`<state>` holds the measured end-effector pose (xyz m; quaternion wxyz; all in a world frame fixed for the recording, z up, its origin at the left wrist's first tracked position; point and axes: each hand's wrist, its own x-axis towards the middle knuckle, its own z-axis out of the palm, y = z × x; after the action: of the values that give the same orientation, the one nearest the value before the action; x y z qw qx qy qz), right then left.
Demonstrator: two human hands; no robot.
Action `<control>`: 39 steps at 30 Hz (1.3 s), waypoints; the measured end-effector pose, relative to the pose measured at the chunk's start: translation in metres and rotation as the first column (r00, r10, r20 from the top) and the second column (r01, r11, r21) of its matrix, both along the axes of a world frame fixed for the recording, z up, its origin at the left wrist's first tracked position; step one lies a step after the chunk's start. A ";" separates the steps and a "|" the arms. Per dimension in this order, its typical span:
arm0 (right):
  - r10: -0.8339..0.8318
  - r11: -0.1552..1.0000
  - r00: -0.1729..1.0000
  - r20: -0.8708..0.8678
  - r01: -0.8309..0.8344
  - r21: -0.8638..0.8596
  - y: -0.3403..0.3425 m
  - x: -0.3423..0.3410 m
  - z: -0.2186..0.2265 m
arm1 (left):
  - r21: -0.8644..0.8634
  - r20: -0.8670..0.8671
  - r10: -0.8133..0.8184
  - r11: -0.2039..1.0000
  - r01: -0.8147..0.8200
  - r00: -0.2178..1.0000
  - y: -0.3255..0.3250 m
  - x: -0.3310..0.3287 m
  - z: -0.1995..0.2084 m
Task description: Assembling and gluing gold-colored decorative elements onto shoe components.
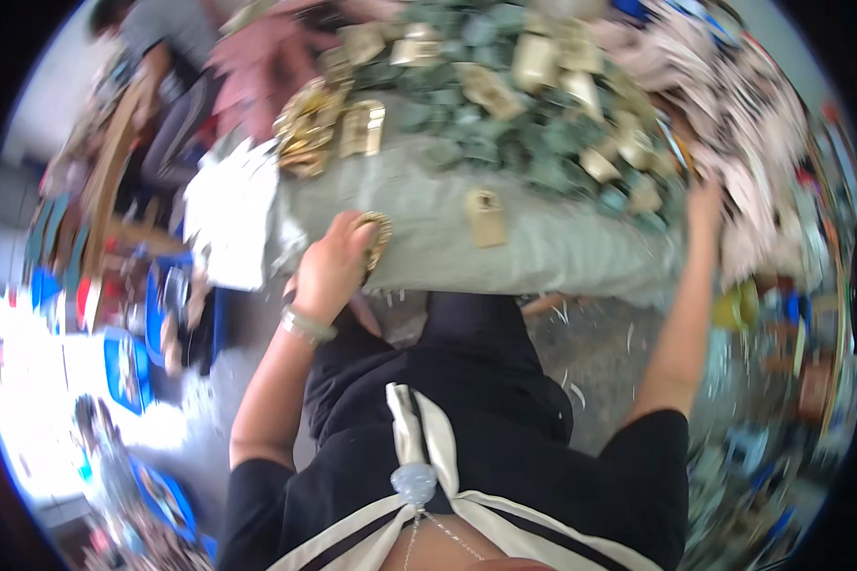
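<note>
My left hand (333, 262) is closed around a gold-coloured oval buckle with a textured rim (379, 240), held at the near left part of the cloth-covered table (581, 257). To its right a small beige tab with a hole near one end (488, 228) lies flat on the grey-green cloth. My right hand (704, 186) reaches far right, beside a heap of pale pink strips (747, 181). Its fingers are blurred and partly hidden, so their grip does not show. Beyond my left hand sit a pile of gold buckles (307, 128) and a gold rectangular piece (362, 129).
Green and beige cut pieces (533, 105) are heaped across the table's far side. Pink sheets (262, 81) lie at the far left, and a white bag (233, 214) hangs over the left edge. Another person (176, 86) is at the back left. Blue bins (127, 369) stand on the floor.
</note>
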<state>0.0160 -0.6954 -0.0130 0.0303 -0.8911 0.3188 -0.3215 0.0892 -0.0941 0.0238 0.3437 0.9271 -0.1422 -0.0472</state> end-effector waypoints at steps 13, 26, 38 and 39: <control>0.241 0.958 0.939 -0.247 -0.271 -0.093 -0.104 0.014 -0.031 | 0.029 0.527 0.098 0.991 -0.133 0.844 0.016 -0.006 -0.015; 0.266 0.349 0.584 0.767 -0.800 0.488 0.211 -0.036 0.119 | -0.123 0.521 0.059 0.992 0.007 0.851 -0.002 -0.008 -0.041; 0.760 0.272 0.639 0.119 -0.479 0.835 0.344 -0.041 0.077 | -0.344 0.519 0.187 0.939 0.003 0.834 -0.008 -0.027 -0.060; 0.783 0.239 0.606 0.139 -0.499 0.833 0.362 -0.035 0.088 | -0.347 0.484 0.203 0.937 -0.026 0.851 -0.009 -0.032 -0.058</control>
<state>-0.0186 -0.3339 0.0746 0.5136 -0.8562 0.0268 0.0487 0.0574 -0.1030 -0.0338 0.4449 0.8425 -0.1779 0.2464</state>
